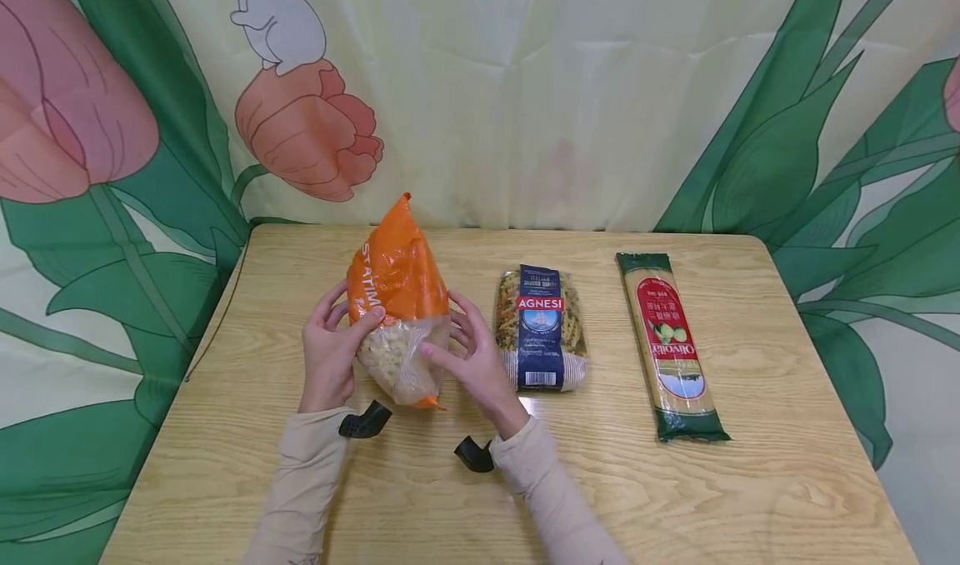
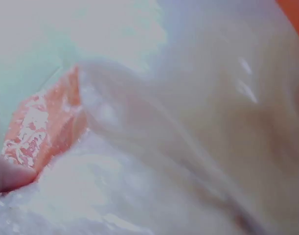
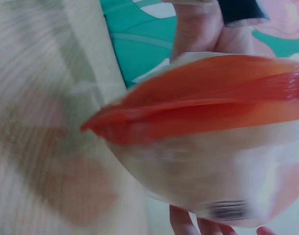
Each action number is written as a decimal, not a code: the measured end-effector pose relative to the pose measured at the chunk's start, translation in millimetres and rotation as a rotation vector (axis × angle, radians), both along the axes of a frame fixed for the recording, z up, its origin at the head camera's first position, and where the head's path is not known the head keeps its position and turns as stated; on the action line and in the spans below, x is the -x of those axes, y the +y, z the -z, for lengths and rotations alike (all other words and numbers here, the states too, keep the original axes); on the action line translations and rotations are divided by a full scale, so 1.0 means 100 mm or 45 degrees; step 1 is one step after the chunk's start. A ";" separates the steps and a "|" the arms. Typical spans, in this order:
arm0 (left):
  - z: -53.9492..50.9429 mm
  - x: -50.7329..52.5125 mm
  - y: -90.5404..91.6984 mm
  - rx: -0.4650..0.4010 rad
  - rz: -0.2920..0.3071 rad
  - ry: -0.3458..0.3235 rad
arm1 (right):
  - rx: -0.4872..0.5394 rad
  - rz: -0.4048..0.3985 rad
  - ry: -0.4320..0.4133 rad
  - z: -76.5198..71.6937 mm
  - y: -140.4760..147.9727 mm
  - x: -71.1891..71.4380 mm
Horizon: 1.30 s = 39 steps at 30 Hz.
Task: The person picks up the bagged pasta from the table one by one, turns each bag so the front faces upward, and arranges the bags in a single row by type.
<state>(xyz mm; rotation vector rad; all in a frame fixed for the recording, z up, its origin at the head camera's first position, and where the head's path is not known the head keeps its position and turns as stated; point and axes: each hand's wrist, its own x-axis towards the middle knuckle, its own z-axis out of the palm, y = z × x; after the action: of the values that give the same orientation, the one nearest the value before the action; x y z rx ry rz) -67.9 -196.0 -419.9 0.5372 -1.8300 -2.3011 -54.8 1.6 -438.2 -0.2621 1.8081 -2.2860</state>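
Both hands hold an orange-and-clear plastic pasta bag (image 1: 401, 290) at the left side of the table, its orange pointed top leaning away. Pale pieces show through its clear lower part. The left hand (image 1: 330, 352) grips the left side, thumb on the front. On the right side, the right hand (image 1: 476, 361) grips the bag with its thumb on the clear film. Close up and blurred, the bag (image 2: 139, 186) fills most of the left wrist view. The right wrist view shows the bag's orange end seam (image 3: 188, 107) and a barcode.
Right of the hands lies an AGNESI pasta packet (image 1: 540, 327) with a dark blue label. Farther right lies a long spaghetti packet (image 1: 671, 348) with green ends and a red label. A floral curtain (image 1: 525, 115) hangs behind the wooden table (image 1: 750, 498).
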 end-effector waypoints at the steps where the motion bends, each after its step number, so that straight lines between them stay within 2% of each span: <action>1: -0.01 -0.01 0.00 0.026 -0.014 0.000 | -0.007 0.008 -0.012 -0.01 0.01 0.00; 8: -0.05 -0.05 0.04 0.198 -0.032 0.007 | -0.094 0.013 -0.033 -0.06 0.02 0.00; 13: -0.12 -0.08 0.07 0.302 -0.007 0.000 | -0.144 0.012 -0.039 -0.03 0.01 0.00; 21: -0.23 -0.13 0.05 0.365 0.088 0.002 | -0.034 0.003 0.041 0.06 0.03 0.04; 25: -0.26 -0.13 0.04 0.403 0.051 0.008 | 0.007 0.010 -0.001 0.07 0.03 0.04; 29: -0.29 -0.13 0.05 0.419 0.003 0.026 | -0.034 0.042 -0.048 0.06 0.02 0.02; 33: -0.31 -0.14 0.06 0.453 -0.022 0.046 | -0.075 0.059 -0.050 0.04 0.01 0.01; 39: -0.33 -0.15 0.01 0.480 0.014 0.014 | -0.052 0.041 -0.013 0.05 0.00 0.03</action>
<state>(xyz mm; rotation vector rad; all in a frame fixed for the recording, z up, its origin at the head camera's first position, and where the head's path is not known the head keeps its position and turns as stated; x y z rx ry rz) -53.1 -195.2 -386.6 0.4534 -2.1894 -1.8868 -57.5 2.0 -442.8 -0.2159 1.8651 -2.2652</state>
